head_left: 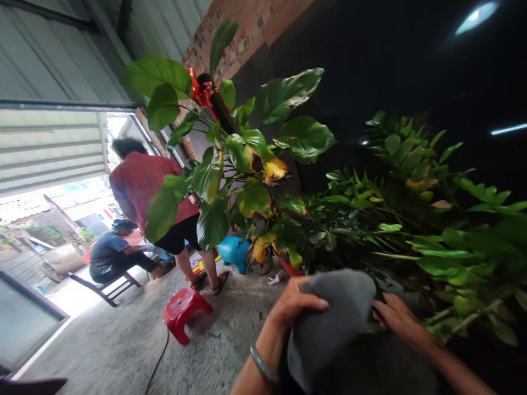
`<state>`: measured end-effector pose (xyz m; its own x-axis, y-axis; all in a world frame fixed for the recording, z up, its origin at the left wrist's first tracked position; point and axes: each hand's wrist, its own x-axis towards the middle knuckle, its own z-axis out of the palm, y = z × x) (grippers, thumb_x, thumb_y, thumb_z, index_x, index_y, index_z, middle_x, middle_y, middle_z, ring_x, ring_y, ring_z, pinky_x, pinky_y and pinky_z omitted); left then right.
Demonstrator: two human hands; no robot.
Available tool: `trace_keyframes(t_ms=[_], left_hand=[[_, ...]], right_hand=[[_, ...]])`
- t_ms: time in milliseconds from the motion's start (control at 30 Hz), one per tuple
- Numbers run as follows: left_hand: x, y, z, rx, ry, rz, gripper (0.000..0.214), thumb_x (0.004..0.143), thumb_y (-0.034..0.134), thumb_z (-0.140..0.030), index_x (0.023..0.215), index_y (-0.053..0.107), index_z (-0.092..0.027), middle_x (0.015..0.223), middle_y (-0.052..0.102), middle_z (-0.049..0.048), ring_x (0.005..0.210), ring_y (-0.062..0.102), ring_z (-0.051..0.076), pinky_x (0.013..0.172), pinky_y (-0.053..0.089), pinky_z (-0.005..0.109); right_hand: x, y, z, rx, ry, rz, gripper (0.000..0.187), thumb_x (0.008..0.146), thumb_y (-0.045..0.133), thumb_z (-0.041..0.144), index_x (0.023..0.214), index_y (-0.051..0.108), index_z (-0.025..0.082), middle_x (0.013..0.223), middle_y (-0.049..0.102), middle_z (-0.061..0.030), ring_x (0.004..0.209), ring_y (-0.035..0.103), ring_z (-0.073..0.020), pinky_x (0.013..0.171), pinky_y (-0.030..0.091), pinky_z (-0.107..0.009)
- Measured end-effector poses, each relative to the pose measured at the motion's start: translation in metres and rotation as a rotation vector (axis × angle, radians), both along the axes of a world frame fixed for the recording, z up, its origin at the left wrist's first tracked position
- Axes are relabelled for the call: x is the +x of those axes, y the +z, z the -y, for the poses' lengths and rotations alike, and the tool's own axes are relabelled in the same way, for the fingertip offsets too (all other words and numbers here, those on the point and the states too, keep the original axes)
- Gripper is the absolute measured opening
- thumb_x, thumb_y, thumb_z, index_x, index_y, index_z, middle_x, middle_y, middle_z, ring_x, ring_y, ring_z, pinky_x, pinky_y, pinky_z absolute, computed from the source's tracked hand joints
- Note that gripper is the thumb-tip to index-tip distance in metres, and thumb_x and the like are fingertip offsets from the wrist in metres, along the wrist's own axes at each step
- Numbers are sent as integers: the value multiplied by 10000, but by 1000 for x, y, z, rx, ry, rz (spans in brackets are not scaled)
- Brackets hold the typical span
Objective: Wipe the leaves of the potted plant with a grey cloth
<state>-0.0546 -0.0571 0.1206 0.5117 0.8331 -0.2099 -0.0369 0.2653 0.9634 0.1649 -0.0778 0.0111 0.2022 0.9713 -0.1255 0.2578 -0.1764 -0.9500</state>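
My left hand (293,303) grips the left side of a grey cloth (333,318) bunched low in the middle of the head view; a bracelet sits on that wrist. On the cloth's right side lies my right hand (397,318), fingers closed over its edge. Directly beyond the hands stand potted plants: a tall plant with big green and yellowing leaves (242,164) with a red bow (200,90), and a bushy plant with narrow leaves (415,219) on the right.
A red plastic stool (185,311) stands on the concrete floor to the left. A person in a red shirt (144,192) bends over beyond it, and another person (111,255) sits on a low bench. A blue container (233,251) is by the pots.
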Motion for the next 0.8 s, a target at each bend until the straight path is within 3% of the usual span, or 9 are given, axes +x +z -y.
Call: trace_keyframes(t_ms=[133,233,300,367,467,533,633,733,800], left_hand=[[9,28,-28,66,350,190,367,423,774,-241,769,710,-138,663,692,30,606,605,179,629,473,304],[20,5,-30,22,539,140,281,428,762,-272,674,685,-162,602,671,14,592,592,173,634,468,305],[21,-19,-16,-33,442,1,267,407,766,-264,645,693,-168,579,660,4,583,576,170,630,458,306],[15,-34,1,-87,196,-120,301,363,787,-240,643,710,-163,581,653,-8,573,563,163,630,450,307],[2,-23,13,-72,-65,-142,342,362,799,-206,690,729,-140,629,666,-2,578,561,155,635,446,300],[-2,-1,5,-7,-29,-47,374,400,788,-201,762,733,-125,665,683,17,596,577,164,636,452,300],[6,21,-19,54,272,160,417,416,785,-246,810,713,-129,676,691,30,606,600,177,641,465,308],[19,8,-28,16,532,190,350,407,778,-293,709,678,-150,605,660,11,582,585,169,645,464,314],[23,-13,-18,-34,469,56,316,384,772,-273,663,674,-158,575,643,0,575,568,169,644,457,323]], right_hand=[[-5,-4,-5,-39,-7,-6,328,663,376,513,540,528,249,433,521,-24,431,534,-200,450,438,-307],[-5,-7,-7,-21,-12,-3,322,658,378,517,509,498,258,430,515,-27,437,535,-202,447,433,-305],[-3,-8,-6,3,-14,3,297,639,409,512,476,469,271,443,531,-42,461,539,-217,458,438,-317],[1,-10,-4,29,-21,11,255,608,472,483,454,442,282,500,582,-61,547,571,-243,496,457,-318],[3,-13,-3,47,-19,14,227,587,522,449,460,441,279,596,644,-67,653,601,-256,549,478,-301],[2,-16,-5,26,-18,16,251,614,484,479,479,458,269,536,615,-64,564,589,-242,503,469,-310],[-2,-22,-9,-9,-29,27,318,667,411,526,525,489,253,442,549,-42,455,563,-222,442,443,-314],[-2,-30,-13,3,-33,50,339,714,384,525,553,494,248,455,555,-33,467,574,-217,443,439,-307],[1,-35,-13,24,-26,84,353,755,382,502,524,470,250,445,538,-26,453,557,-208,445,435,-312]])
